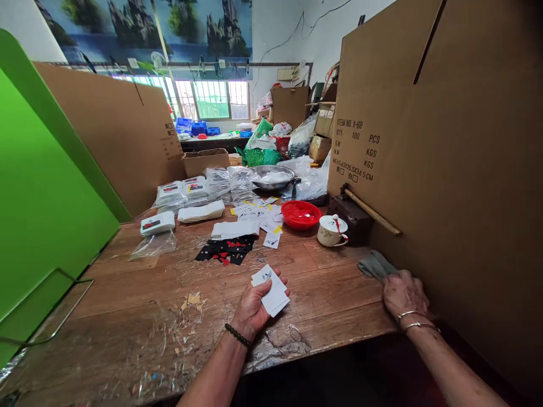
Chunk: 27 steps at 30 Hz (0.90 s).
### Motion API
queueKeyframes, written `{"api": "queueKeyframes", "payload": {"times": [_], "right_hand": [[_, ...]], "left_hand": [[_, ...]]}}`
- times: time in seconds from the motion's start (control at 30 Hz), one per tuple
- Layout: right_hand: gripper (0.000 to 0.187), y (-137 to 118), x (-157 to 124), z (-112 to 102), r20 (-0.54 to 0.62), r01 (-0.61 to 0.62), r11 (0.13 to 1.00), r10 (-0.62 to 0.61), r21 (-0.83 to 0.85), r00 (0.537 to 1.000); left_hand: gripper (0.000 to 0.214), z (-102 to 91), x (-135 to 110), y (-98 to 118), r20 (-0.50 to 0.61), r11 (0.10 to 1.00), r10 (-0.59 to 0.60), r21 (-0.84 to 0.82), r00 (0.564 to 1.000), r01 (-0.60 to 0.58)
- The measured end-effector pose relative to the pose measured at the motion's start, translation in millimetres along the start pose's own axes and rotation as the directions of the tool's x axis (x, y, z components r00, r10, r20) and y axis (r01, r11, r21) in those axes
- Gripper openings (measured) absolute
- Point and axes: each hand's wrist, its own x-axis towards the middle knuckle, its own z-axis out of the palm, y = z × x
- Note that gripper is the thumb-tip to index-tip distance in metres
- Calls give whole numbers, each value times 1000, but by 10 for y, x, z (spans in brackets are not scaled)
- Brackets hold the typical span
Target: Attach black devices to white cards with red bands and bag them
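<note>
The small stack of white cards sits in your left hand, above the front part of the worn wooden table; your thumb presses on the top card, which bears a dark printed figure, and your fingers close around the stack from behind. Your right hand rests at the table's right side, against a crumpled grey cloth; its fingertips are hidden, so you cannot tell how far it is closed or whether it grips the cloth. Just beyond the cards you have a heap of black and red pieces, with a white folded stack touching its far edge. Behind and to the right of that, loose printed cards spread out in an overlapping pile beside a red basket. Next to the basket stands a lidded mug, near a dark box with a wooden handle lying across it. On your left, a bagged pack lies near another white stack, with plastic-wrapped packs behind them. A green panel borders the table on the left, and a large cardboard sheet on the right.
</note>
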Motion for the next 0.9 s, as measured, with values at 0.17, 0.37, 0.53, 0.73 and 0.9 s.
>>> {"api": "queueKeyframes", "payload": {"times": [0.17,0.37,0.53,0.73,0.9], "right_hand": [[18,-772,-69,-149,-100,47,981,-28,188,995],[22,-2193,-438,-221,405,-201,549,-280,811,870],[24,-2317,-454,-174,489,-394,338,-266,855,831],[33,-2191,-264,0,526,-425,386,-207,818,825],[32,-2013,75,278,394,-279,611,-58,741,917]], "left_hand": [[30,62,47,-84,-29,992,-2,125,1000,6],[52,198,22,-161,23,938,132,320,991,-132],[42,188,-37,-41,10,947,132,295,991,-129],[46,164,105,-25,-51,950,149,285,988,-128],[45,173,261,-6,-126,957,156,265,980,-118]]}}
